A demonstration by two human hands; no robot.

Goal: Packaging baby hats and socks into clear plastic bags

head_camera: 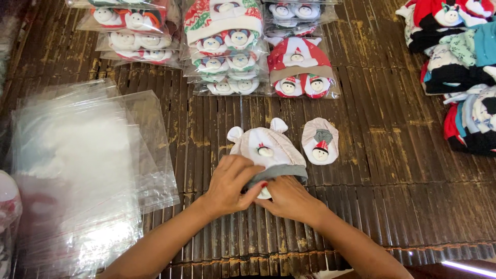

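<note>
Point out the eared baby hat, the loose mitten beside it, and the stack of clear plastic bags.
eared baby hat [268, 147], head view, on its pale crown.
loose mitten [320, 140], head view, at its middle.
clear plastic bags [77, 170], head view, middle of the top bag.

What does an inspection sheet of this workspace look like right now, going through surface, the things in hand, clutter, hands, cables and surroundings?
Surface: dark slatted bamboo mat, worn and scuffed.
Job's things: pale baby hat with two ears and a grey brim, lying flat; a small matching mitten beside it to the right, apart from it.
Clutter: stack of clear plastic bags at left; bagged hat sets in piles at the top; loose pile of unbagged hats at the right edge.
Hands: left hand and right hand meet at the hat's brim, fingers pinching a small piece there.
Cables: nothing seen.
Surroundings: nothing seen beyond the mat; no other people in view.
</note>
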